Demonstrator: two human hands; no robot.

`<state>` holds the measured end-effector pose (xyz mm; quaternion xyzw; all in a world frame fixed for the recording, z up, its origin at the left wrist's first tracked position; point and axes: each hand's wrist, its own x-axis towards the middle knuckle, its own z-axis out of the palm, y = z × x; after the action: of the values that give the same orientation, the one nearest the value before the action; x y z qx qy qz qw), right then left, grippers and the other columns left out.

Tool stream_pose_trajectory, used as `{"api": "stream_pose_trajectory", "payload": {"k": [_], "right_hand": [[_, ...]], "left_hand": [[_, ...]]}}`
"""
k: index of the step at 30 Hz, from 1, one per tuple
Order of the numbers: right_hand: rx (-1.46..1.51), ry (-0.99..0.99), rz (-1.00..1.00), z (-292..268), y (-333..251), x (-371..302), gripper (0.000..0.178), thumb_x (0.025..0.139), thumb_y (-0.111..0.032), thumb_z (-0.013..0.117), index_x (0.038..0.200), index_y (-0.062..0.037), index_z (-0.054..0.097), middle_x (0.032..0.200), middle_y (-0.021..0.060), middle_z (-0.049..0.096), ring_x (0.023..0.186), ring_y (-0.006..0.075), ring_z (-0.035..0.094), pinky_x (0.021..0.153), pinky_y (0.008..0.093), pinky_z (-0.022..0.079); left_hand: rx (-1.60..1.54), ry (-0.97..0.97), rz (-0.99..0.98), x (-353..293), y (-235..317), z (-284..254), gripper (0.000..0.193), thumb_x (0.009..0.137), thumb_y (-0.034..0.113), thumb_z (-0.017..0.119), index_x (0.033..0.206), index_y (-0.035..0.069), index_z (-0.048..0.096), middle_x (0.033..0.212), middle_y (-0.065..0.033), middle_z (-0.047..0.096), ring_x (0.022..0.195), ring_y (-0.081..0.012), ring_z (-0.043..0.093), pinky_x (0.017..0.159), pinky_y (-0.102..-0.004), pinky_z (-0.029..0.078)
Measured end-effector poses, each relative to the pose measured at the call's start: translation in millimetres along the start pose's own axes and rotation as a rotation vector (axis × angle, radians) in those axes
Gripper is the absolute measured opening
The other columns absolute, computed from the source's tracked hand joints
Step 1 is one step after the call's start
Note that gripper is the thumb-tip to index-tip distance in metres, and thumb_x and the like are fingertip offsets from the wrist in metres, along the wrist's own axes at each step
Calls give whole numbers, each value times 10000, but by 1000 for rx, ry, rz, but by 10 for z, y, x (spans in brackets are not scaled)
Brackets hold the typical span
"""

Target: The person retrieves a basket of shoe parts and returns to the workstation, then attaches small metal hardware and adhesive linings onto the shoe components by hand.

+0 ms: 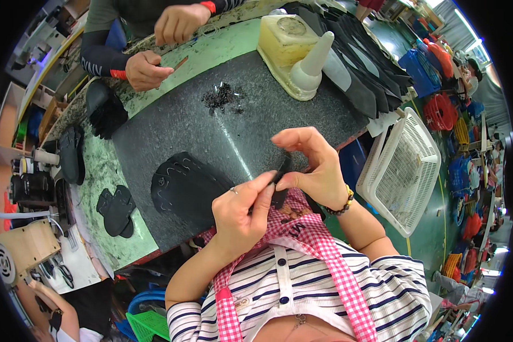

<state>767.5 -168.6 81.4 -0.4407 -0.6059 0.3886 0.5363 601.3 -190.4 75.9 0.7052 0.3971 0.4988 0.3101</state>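
In front of my chest a small dark piece of black material [283, 169] is held over the table's near edge. My left hand [240, 212], with a ring on one finger, pinches it between thumb and forefinger. My right hand [312, 166] has its thumb against the same piece, with the forefinger arched above; its other fingers partly hide the piece. Left of my hands lies a fanned stack of black shoe-upper pieces [183, 185]. Farther off, small black scraps [225, 98] are heaped on the dark work mat [171, 128].
Beyond the mat stands a yellowish glue container [285, 41] beside a pale cone [314, 57]. Black cut pieces [353, 62] pile up at far right; smaller stacks [117, 212] lie left. White plastic baskets [404, 171] stand right. Across the table, a co-worker's hand [145, 71] holds a thin brown tool.
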Motion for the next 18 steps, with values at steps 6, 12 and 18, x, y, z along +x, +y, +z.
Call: {"api": "stream_pose_trajectory", "payload": {"k": [6,12,18], "right_hand": [[-41,-181,52,-102,-173,-29,200,655,-24,737,822,-24,627,784,53,630,754,119,608,679,246,484],[-6,-220,-142,13,-133,23,200,671,-23,725,808,-23,580,800,62,593,737,189,601,653,281,476],[-34,-351,-232,-15,-137,97,254,682,-90,720,877,-39,565,864,77,578,821,222,583,711,312,463]], "left_hand": [[127,-119,149,96,102,-107,237,751,-15,640,988,0,642,809,-145,667,697,-214,658,639,-275,495],[100,-75,60,52,28,-242,212,741,-30,675,951,-37,647,791,-74,665,683,-102,591,657,-221,464],[-8,-26,1,101,90,-277,188,718,-39,691,898,-26,638,811,-70,627,725,-124,573,645,-228,445]]}}
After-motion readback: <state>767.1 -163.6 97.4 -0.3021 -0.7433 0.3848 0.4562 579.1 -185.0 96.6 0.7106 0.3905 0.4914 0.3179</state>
